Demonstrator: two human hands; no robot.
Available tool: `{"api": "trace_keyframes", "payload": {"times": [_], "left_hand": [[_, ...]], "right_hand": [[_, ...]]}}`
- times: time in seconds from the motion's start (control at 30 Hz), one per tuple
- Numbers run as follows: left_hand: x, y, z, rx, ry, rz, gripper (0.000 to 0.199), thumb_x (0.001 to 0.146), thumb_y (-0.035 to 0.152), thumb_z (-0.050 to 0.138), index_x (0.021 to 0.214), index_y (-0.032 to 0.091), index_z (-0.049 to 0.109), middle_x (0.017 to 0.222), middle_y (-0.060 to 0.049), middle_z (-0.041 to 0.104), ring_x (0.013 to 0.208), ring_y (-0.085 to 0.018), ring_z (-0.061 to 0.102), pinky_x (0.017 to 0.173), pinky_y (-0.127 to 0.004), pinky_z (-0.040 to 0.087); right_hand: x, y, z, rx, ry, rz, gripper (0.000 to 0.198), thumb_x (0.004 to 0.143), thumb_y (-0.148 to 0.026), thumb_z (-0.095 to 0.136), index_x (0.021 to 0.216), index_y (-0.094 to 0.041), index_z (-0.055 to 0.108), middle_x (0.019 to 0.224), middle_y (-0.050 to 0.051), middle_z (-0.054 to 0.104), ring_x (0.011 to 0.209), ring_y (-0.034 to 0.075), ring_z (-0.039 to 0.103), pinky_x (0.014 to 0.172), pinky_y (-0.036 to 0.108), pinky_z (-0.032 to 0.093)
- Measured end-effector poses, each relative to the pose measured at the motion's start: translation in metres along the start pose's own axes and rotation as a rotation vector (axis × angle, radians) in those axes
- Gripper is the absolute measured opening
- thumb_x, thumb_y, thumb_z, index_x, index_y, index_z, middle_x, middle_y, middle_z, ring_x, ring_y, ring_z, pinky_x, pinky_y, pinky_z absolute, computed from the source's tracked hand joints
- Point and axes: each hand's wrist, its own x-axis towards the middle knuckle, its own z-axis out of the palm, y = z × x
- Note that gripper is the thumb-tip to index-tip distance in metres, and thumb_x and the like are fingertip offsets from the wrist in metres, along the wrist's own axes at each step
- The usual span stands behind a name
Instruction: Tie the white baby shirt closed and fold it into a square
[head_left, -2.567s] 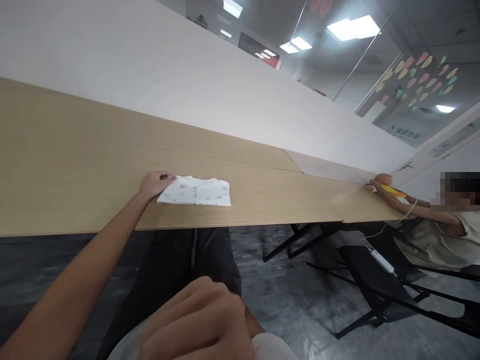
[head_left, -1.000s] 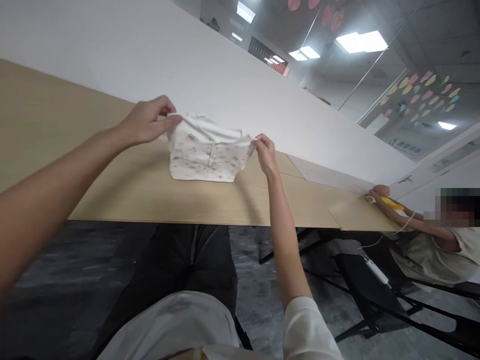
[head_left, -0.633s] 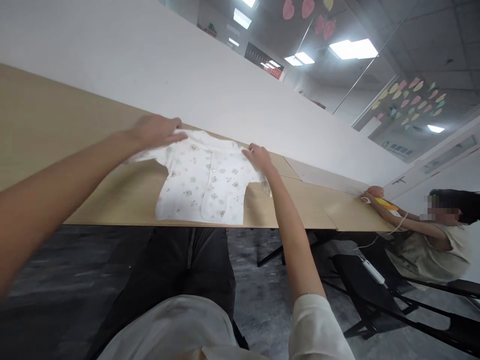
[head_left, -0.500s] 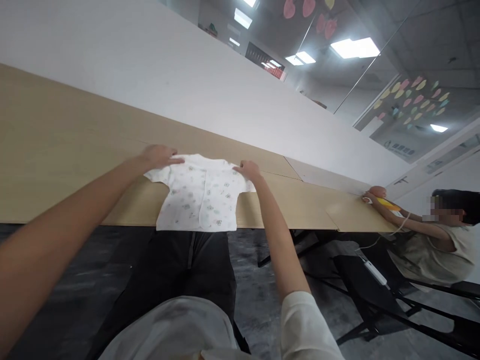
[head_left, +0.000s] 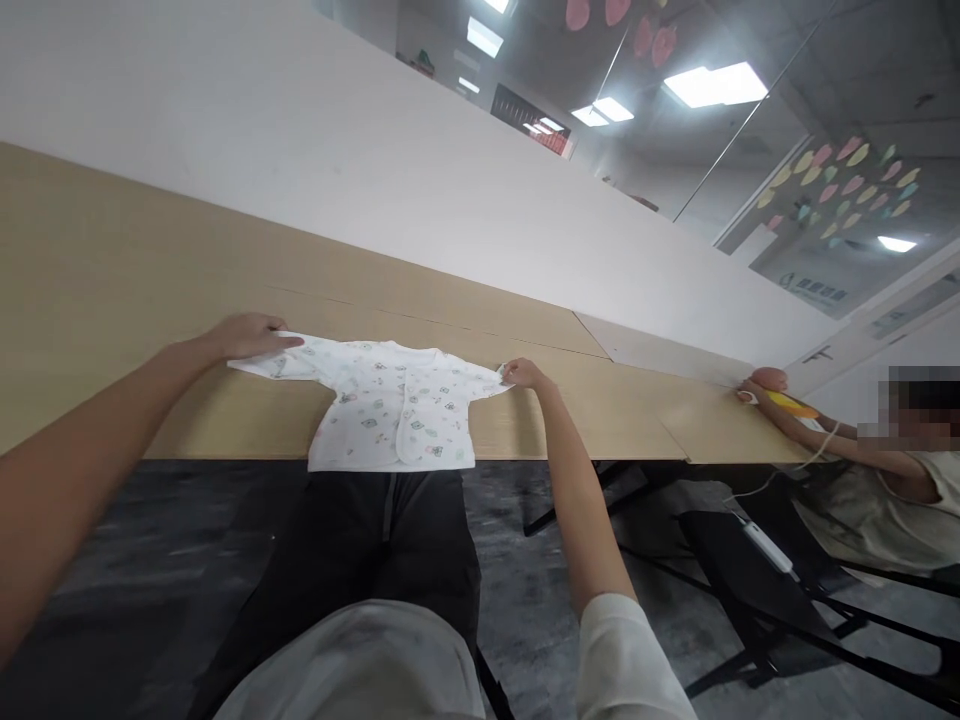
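A white baby shirt (head_left: 390, 405) with a small coloured print lies spread on the wooden table (head_left: 180, 260), front side up, its hem at the table's near edge. My left hand (head_left: 259, 336) grips the end of the sleeve on the left, which is stretched out sideways. On the right, my right hand (head_left: 523, 374) pinches the other sleeve's cuff between thumb and fingers. Both sleeves are drawn away from the body of the shirt.
At the far right a co-worker (head_left: 900, 480) reaches over the table towards a doll (head_left: 770, 380) with yellow clothing. A black folding chair (head_left: 750, 570) carries a white power strip (head_left: 769, 548). Behind the table rises a white wall (head_left: 262, 130) with glass above.
My left hand has moved left and slightly down, pulling its sleeve out straight. My right hand has shifted right and down to the cuff, and the sleeves are now extended.
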Motion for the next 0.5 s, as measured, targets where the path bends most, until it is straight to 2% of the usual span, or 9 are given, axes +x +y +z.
{"api": "trace_keyframes", "payload": {"times": [0.13,0.23,0.3,0.4,0.5], "left_hand": [[0.0,0.008,-0.002,0.095,0.032,-0.023,0.08,0.077,0.075,0.038,0.119,0.012,0.063,0.118,-0.013,0.068,0.1,-0.027,0.059,0.084,-0.032,0.044],[0.0,0.005,0.001,0.137,-0.007,-0.042,0.081,0.075,0.077,0.039,0.123,0.017,0.062,0.121,-0.011,0.067,0.103,-0.028,0.058,0.085,-0.033,0.043],[-0.001,-0.006,0.005,0.142,-0.055,-0.055,0.087,0.07,0.081,0.04,0.128,0.019,0.06,0.128,-0.01,0.064,0.108,-0.028,0.057,0.088,-0.034,0.041],[-0.002,-0.033,0.012,0.141,-0.09,-0.121,0.103,0.061,0.089,0.04,0.134,0.018,0.056,0.137,-0.011,0.059,0.114,-0.029,0.055,0.09,-0.033,0.04],[-0.005,-0.063,0.017,0.111,-0.06,-0.165,0.109,0.058,0.093,0.034,0.133,0.018,0.058,0.132,-0.008,0.063,0.109,-0.026,0.057,0.085,-0.028,0.041]], "right_hand": [[0.005,-0.003,0.008,-0.032,0.127,-0.067,0.017,0.072,-0.007,0.058,0.079,-0.018,0.069,0.1,0.006,0.074,0.091,0.019,0.066,0.082,0.024,0.048],[0.007,-0.004,0.015,-0.046,0.205,-0.001,0.019,0.08,-0.011,0.053,0.09,-0.018,0.068,0.102,0.006,0.073,0.092,0.019,0.066,0.082,0.025,0.047],[0.006,-0.004,0.02,-0.085,0.22,0.049,0.022,0.084,-0.014,0.05,0.097,-0.018,0.068,0.102,0.007,0.073,0.092,0.018,0.066,0.083,0.026,0.047],[0.002,-0.002,0.026,-0.195,0.193,0.084,0.025,0.082,-0.015,0.055,0.102,-0.018,0.07,0.105,0.008,0.073,0.102,0.021,0.064,0.093,0.031,0.044],[-0.002,0.004,0.027,-0.246,0.182,0.123,0.029,0.081,-0.017,0.057,0.106,-0.019,0.072,0.114,0.011,0.07,0.116,0.026,0.058,0.101,0.038,0.04]]}}
